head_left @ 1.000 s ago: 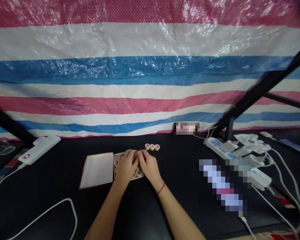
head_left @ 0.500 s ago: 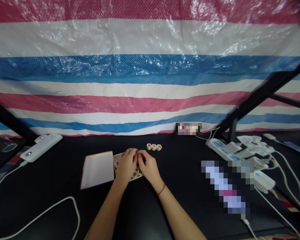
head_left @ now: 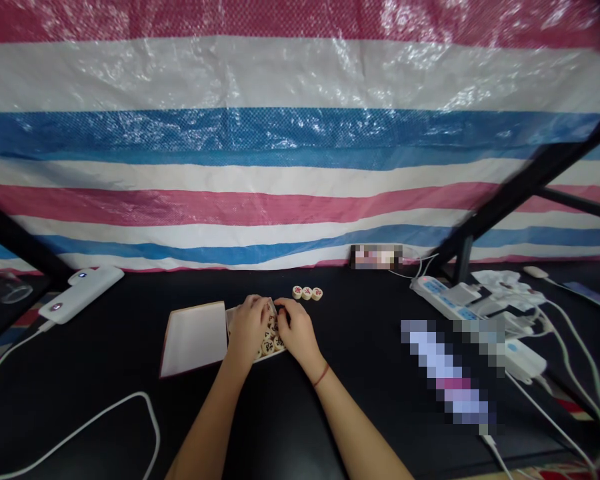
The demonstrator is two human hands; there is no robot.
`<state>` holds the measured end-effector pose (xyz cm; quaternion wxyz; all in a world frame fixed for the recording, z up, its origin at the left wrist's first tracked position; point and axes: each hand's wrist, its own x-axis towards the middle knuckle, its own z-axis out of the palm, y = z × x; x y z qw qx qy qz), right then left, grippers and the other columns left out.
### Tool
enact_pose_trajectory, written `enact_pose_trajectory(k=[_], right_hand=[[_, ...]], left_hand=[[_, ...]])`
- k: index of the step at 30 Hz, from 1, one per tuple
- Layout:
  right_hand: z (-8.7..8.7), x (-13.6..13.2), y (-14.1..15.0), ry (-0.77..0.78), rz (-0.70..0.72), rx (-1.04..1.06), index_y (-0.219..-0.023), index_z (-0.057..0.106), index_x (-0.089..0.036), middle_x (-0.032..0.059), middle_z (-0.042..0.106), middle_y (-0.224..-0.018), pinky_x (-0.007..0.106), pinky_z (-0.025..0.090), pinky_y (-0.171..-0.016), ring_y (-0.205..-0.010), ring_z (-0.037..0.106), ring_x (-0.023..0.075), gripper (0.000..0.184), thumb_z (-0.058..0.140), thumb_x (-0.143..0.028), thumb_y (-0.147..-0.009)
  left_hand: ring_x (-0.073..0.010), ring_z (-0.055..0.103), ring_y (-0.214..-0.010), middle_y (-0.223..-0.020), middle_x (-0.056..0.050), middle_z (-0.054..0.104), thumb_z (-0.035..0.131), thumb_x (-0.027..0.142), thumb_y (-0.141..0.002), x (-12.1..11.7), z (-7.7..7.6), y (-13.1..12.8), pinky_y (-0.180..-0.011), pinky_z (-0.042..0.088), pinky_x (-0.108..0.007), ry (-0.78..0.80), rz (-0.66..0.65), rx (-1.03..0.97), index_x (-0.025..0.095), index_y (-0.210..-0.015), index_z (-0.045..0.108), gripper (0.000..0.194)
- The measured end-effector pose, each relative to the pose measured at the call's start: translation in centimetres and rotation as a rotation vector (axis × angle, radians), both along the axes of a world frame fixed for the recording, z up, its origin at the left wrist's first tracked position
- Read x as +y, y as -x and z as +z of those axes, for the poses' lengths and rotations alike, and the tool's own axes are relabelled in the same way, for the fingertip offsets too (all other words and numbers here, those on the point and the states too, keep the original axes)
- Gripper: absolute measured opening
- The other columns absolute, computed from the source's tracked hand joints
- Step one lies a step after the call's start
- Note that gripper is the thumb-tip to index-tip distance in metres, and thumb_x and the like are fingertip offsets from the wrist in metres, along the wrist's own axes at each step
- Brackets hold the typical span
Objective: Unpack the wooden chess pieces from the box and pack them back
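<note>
Reaching across the black table [head_left: 280, 427], I am at work over a shallow box [head_left: 271, 356], its near rim towards me. Loose round pieces [head_left: 268, 347] lie inside, those by the near rim marked in black; I can't count them all, since so much is covered. My left hand [head_left: 249, 330] arches over the box's left and middle, fingers bent, and my right hand [head_left: 299, 330] curves around its right side, thumb and forefinger curled. My fingertips are hidden, so I can't tell whether either one grips a piece. The pale lid [head_left: 194, 340] lies open just beside the box on the left, so that much is done. Farther off, beyond my right hand, three red-marked pieces [head_left: 307, 293] sit faces up in a short row. They are the only ones I see out, so I'd judge most are left in the box. Behind hangs a striped sheet [head_left: 280, 213].
</note>
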<state>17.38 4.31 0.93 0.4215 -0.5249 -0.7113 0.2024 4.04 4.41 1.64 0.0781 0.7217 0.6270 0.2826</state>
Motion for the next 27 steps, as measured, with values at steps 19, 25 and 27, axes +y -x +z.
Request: enact_pose_trajectory(k=[19, 25, 27], right_hand=[[-0.9, 0.2, 0.1, 0.038, 0.028, 0.034, -0.094, 0.066, -0.018, 0.0081, 0.069, -0.095, 0.034, 0.050, -0.086, -0.090, 0.063, 0.0206, 0.027, 0.042, -0.014, -0.085], [-1.0, 0.3, 0.1, 0.040, 0.029, 0.049, -0.093, 0.067, -0.017, 0.0081, 0.068, -0.094, 0.033, 0.050, -0.084, -0.089, 0.063, 0.0207, 0.025, 0.043, -0.013, -0.085], [-1.1, 0.4, 0.0, 0.033, 0.025, 0.055, -0.092, 0.067, -0.017, 0.0076, 0.068, -0.093, 0.033, 0.050, -0.083, -0.088, 0.063, 0.0203, 0.024, 0.044, -0.012, -0.085]], left_hand=[[-0.0283, 0.062, -0.091, -0.090, -0.011, 0.067, 0.041, 0.033, -0.094, -0.8, 2.4, -1.3, -0.080, 0.037, -0.041, 0.223, 0.272, 0.271, 0.018, -0.087, 0.073, 0.037], [-0.0257, 0.065, -0.092, -0.092, -0.009, 0.072, 0.042, 0.036, -0.095, -0.3, 2.4, -1.1, -0.078, 0.038, -0.034, 0.278, 0.202, 0.229, 0.019, -0.093, 0.068, 0.032], [-0.0241, 0.066, -0.091, -0.090, -0.006, 0.073, 0.044, 0.036, -0.095, -0.1, 2.7, -1.0, -0.078, 0.038, -0.033, 0.332, 0.189, 0.179, 0.020, -0.094, 0.066, 0.028]])
